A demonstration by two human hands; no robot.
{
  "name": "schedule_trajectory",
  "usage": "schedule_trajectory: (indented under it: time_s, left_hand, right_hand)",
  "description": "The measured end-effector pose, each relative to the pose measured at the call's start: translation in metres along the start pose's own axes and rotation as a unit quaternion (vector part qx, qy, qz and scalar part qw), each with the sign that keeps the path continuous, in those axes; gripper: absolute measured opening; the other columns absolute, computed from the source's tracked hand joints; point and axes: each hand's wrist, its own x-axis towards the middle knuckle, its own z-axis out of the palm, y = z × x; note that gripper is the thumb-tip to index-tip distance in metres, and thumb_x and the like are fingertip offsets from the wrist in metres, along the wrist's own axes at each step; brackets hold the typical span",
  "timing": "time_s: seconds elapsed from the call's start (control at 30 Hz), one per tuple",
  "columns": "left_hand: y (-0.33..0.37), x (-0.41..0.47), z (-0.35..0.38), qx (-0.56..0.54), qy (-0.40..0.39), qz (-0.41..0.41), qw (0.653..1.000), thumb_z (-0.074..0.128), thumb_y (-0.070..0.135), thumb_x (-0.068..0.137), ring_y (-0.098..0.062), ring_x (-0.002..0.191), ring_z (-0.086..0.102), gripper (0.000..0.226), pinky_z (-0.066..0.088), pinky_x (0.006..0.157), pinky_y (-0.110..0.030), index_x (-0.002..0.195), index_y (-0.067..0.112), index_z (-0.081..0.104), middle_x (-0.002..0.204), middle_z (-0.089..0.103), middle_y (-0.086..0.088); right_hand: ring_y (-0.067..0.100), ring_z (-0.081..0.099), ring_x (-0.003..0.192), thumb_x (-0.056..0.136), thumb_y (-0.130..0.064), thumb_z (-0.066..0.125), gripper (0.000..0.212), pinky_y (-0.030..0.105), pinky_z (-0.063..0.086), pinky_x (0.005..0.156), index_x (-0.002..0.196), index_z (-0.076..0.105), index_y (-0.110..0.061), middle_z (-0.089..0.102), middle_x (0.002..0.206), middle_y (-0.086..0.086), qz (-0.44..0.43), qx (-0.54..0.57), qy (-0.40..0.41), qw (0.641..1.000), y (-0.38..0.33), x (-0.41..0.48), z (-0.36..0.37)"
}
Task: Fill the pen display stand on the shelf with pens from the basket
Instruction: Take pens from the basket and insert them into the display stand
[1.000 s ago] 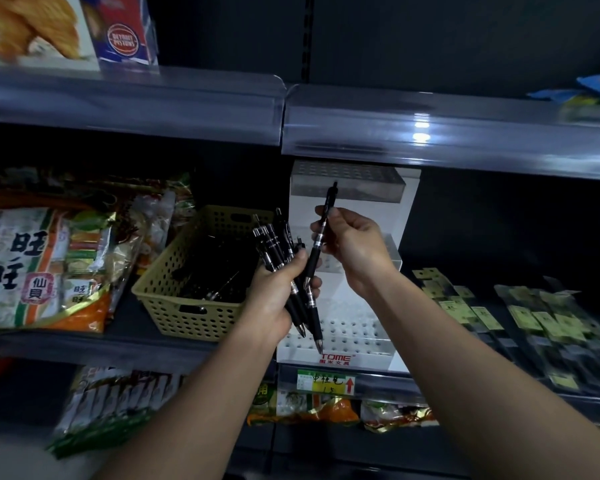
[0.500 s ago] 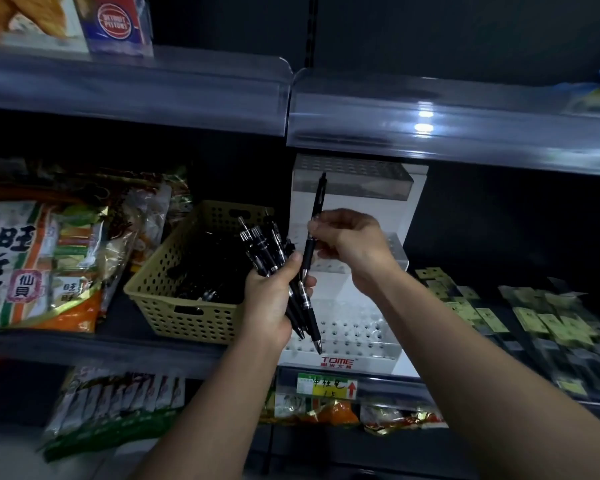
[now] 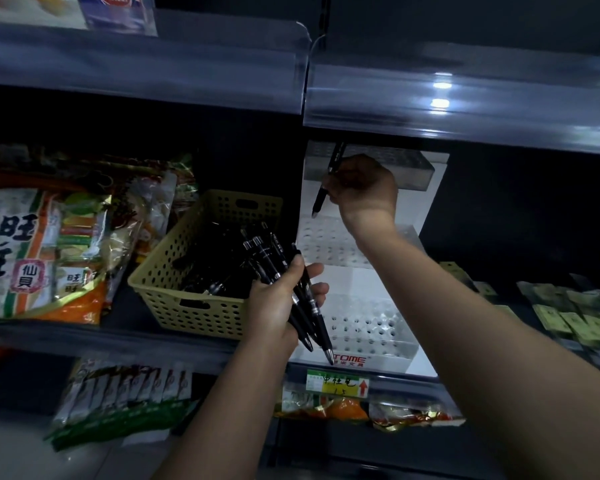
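Our right hand (image 3: 362, 187) pinches one black pen (image 3: 320, 201) mid-barrel; it looks light, stiff and slick. Our left hand (image 3: 279, 304) clutches the spare pens (image 3: 269, 258).

- The right hand (image 3: 362, 190) is showing only its back, covering the middle of its pen (image 3: 320, 201) and the grip on it.
- The pen's top is fading into shadow at the top tier of the stand (image 3: 361, 278); whether it is passing through a hole cannot be told.
- The right forearm (image 3: 388, 251) is hiding part of the middle tier.
- The left hand (image 3: 278, 303) is wrapping the pens (image 3: 267, 258), making them uncountable.
- The basket (image 3: 187, 306) is holding a dark, unreadable mass.
- The box (image 3: 118, 8) is being cut by the top edge, and the bag (image 3: 14, 254) by the left.
- The packets (image 3: 568, 317) are blurring toward the right edge.
- The writing on the label (image 3: 336, 384) is proving too small to read.
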Motion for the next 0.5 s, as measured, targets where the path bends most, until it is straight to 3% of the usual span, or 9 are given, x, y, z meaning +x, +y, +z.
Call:
schedule_trajectory:
  time_s: [0.1, 0.23, 0.37, 0.5]
  left_hand:
    - [0.001, 0.001, -0.002, 0.001, 0.002, -0.008, 1.000, 0.061, 0.019, 0.092, -0.020, 0.053, 0.064, 0.026, 0.051, 0.049, -0.027, 0.108, -0.002, 0.061, 0.080, 0.074, -0.010]
    - [0.003, 0.003, -0.002, -0.002, -0.001, -0.015, 1.000, 0.061, 0.018, 0.092, -0.020, 0.052, 0.064, 0.020, 0.052, 0.049, -0.027, 0.100, 0.000, 0.062, 0.078, 0.074, -0.009]
    - [0.004, 0.004, -0.003, -0.004, -0.002, -0.014, 1.000, 0.061, 0.018, 0.092, -0.020, 0.052, 0.063, 0.020, 0.050, 0.048, -0.027, 0.100, 0.000, 0.062, 0.078, 0.074, -0.010]
    - [0.005, 0.003, -0.003, -0.006, -0.006, -0.017, 1.000, 0.060, 0.016, 0.092, -0.020, 0.051, 0.062, 0.020, 0.050, 0.048, -0.026, 0.102, 0.000, 0.062, 0.078, 0.073, -0.010]
  right_hand:
    - [0.034, 0.066, 0.077, 0.060, -0.021, 0.070, 0.022, 0.049, 0.054, 0.070, 0.057, 0.061, -0.040, 0.066, 0.071, 0.004, -0.036, -0.058, 0.015, 0.998, 0.009, 0.004, 0.006]
    - [0.029, 0.063, 0.068, 0.059, -0.023, 0.069, 0.022, 0.052, 0.054, 0.068, 0.057, 0.060, -0.043, 0.064, 0.064, -0.001, -0.035, -0.078, 0.022, 0.996, 0.019, 0.010, 0.012]
    - [0.030, 0.068, 0.076, 0.069, -0.019, 0.077, 0.021, 0.046, 0.055, 0.074, 0.062, 0.059, -0.027, 0.072, 0.076, 0.006, -0.010, -0.151, -0.001, 0.989, 0.018, 0.005, 0.014]
    - [0.021, 0.068, 0.090, 0.078, -0.021, 0.076, 0.010, 0.031, 0.053, 0.080, 0.087, 0.071, -0.017, 0.074, 0.092, 0.004, -0.021, -0.217, -0.022, 0.976, 0.016, 0.000, 0.011]
